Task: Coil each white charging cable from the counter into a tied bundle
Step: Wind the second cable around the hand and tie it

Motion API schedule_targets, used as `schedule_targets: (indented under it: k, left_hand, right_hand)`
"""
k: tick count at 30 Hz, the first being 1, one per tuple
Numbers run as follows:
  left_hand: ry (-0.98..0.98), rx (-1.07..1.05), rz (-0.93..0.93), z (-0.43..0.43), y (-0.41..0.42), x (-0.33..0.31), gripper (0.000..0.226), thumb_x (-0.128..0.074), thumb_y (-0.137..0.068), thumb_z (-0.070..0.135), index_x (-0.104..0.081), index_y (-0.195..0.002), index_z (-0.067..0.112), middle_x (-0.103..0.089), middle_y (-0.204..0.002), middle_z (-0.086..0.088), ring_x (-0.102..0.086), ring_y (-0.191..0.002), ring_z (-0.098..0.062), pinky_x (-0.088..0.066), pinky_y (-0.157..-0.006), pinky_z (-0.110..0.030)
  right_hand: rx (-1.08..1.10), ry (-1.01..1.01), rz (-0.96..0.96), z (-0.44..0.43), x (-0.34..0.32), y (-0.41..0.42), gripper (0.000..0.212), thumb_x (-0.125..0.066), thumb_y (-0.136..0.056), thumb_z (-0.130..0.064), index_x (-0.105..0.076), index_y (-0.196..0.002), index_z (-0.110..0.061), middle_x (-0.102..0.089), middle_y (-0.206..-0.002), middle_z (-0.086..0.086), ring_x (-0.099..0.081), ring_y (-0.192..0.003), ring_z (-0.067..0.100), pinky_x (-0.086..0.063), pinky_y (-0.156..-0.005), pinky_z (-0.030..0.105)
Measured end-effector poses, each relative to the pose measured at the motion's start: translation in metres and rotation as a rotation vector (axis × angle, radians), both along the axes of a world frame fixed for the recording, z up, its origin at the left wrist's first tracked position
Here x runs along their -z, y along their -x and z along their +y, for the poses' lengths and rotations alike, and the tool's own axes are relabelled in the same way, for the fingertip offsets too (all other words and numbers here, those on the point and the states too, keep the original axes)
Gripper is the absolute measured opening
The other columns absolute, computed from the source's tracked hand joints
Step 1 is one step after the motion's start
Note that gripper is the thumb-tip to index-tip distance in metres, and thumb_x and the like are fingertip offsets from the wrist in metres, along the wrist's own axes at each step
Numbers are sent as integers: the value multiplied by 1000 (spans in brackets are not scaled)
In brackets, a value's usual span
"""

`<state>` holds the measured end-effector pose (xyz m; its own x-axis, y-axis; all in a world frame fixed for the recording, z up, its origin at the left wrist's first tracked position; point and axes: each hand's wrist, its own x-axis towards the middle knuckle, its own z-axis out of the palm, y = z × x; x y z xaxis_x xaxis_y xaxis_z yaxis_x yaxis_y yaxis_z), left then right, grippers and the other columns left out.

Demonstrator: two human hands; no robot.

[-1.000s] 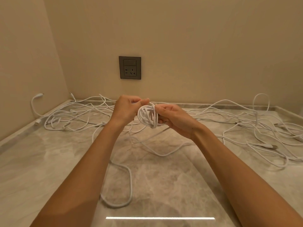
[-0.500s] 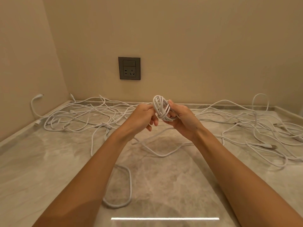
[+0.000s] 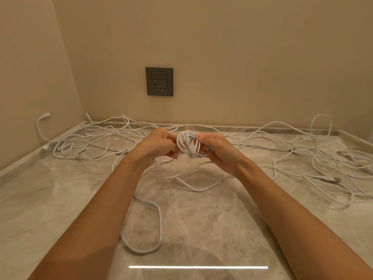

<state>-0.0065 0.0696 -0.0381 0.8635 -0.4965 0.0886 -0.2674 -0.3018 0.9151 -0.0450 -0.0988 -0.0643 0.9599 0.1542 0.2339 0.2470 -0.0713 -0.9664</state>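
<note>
Left hand, right hand both grasp coiled white cable bundle above marble counter; left apparently pinches plug end.

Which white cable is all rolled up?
The coiled cable held up between the left hand and right hand. All the other cables lie loose and spread on the counter.

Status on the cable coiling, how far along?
Done: no tied bundle lies on the grey marble counter. In hand: one white cable coil, held by left hand and right hand, not visibly tied. Left: loose white cables sprawled across the back.
</note>
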Motion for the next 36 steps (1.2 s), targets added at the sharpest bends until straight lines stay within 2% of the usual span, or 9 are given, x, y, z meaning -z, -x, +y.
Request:
schedule_targets:
  k: [3,6,11,15,20,24,27,30,36]
  left_hand:
    - [81,-40,40,-3,-1,1,27,-52,-79,-18,-69,-96,-4,-64,-65,-8,-56,-47,-4,-46,-46,-11]
    - [236,-30,128,-7,1,7,28,-53,-79,-17,-68,-91,3,-66,-54,3,-61,-48,-2,-49,-47,-12]
    - [397,-71,190,-11,2,10,21,-57,-81,-11,-65,-78,8,-66,-52,6,-60,-45,-2,-47,-43,-14]
    - [519,-170,235,-21,5,14,28,-51,-82,-11,-64,-77,14,-63,-47,9,-56,-40,0,-45,-42,-12]
    - [657,-102,336,-28,11,23,26,-53,-81,-13,-63,-81,11,-66,-53,6,-62,-47,-3,-50,-47,-14]
    - [488,-65,164,-27,9,22,27,-60,-77,-11,-66,-79,16,-68,-62,8,-59,-57,-3,-49,-53,-15]
    - [329,-45,-50,-23,6,21,23,-67,-73,-10,-62,-80,11,-62,-72,-2,-53,-60,-6,-44,-58,-18]
    - [286,10,-147,-24,7,22,27,-70,-70,-11,-53,-73,10,-60,-70,0,-55,-54,4,-47,-54,-11]
    - [298,-5,-224,-28,8,25,34,-68,-73,-10,-44,-66,12,-55,-65,1,-50,-48,7,-42,-50,-10]
  right_hand:
    - [-18,-16,3,1,2,2,25,-41,-97,-13,-58,-94,5,-45,-57,-1,-39,-53,7,-33,-58,21]
    - [-12,-72,15,2,3,2,27,-39,-98,-12,-59,-102,6,-56,-63,0,-51,-59,8,-43,-63,21]
    - [-51,-101,23,0,-1,4,24,-43,-96,-13,-59,-98,4,-51,-59,-2,-48,-55,7,-43,-60,20]
    - [-53,-79,37,3,-3,4,32,-38,-98,-12,-56,-113,10,-51,-74,8,-49,-65,12,-45,-63,21]
    - [-34,-182,59,2,0,1,29,-52,-85,-23,-62,-98,0,-36,-70,8,-40,-64,15,-41,-62,23]
    - [-9,-278,88,0,0,2,24,-51,-89,-20,-71,-80,-12,-41,-65,8,-47,-61,14,-47,-60,19]
    - [-45,-255,93,-3,-2,5,29,-43,-92,-15,-71,-88,-12,-57,-75,9,-56,-66,13,-50,-63,21]
    - [-41,-191,105,-4,-2,6,27,-39,-95,-12,-66,-98,-8,-66,-81,2,-59,-71,13,-49,-66,23]
    - [-21,-118,76,-2,-3,8,29,-36,-96,-9,-62,-85,-13,-62,-59,-13,-52,-52,-1,-39,-59,17]
